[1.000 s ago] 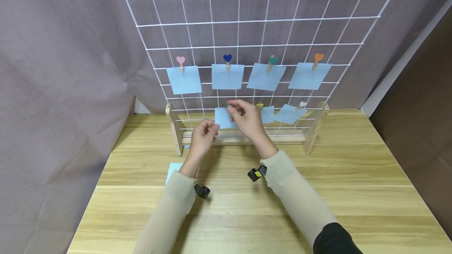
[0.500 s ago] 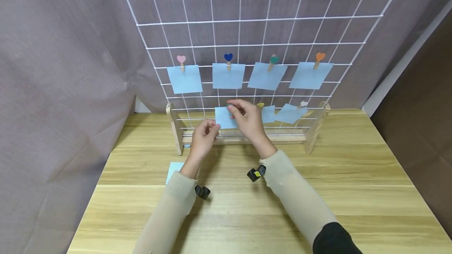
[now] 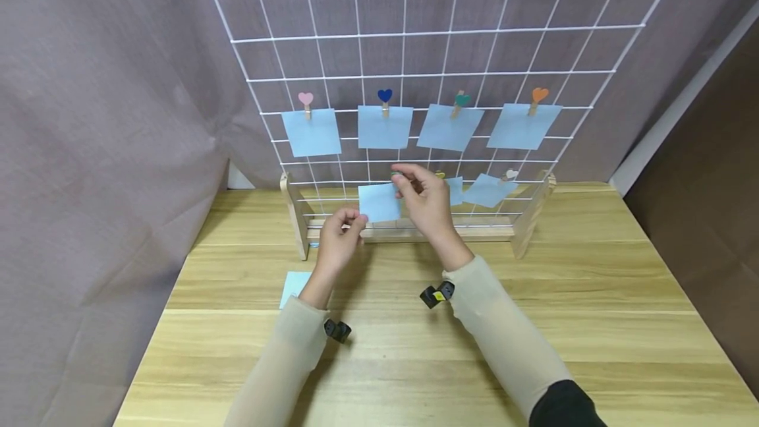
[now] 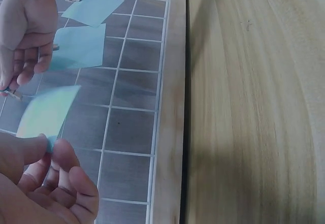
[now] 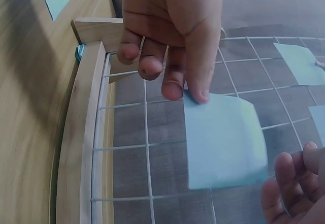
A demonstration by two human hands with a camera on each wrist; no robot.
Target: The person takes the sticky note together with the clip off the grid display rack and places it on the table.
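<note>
Pale blue note (image 3: pixel 379 202), white wire grid (image 3: pixel 445 31), light wood-grain table (image 3: pixel 593 295), mauve curtain (image 3: pixel 107 117)

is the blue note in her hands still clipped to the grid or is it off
Off, it seems: the left hand pinches the note by a corner, and no clip shows on it.

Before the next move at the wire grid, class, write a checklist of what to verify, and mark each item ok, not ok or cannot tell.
1. Left hand pinches the loose blue note at its lower corner: ok.
2. Right hand grips a small clip at the note's top edge: ok; whether the clip bites the paper, cannot tell.
3. Note is clipped to the wire grid: cannot tell.
4. Upper row, four notes hang under heart clips: ok.
5. Neighbouring lower notes stay clipped: ok.
6. Spare blue note lies on the table beside the left forearm: ok.
</note>
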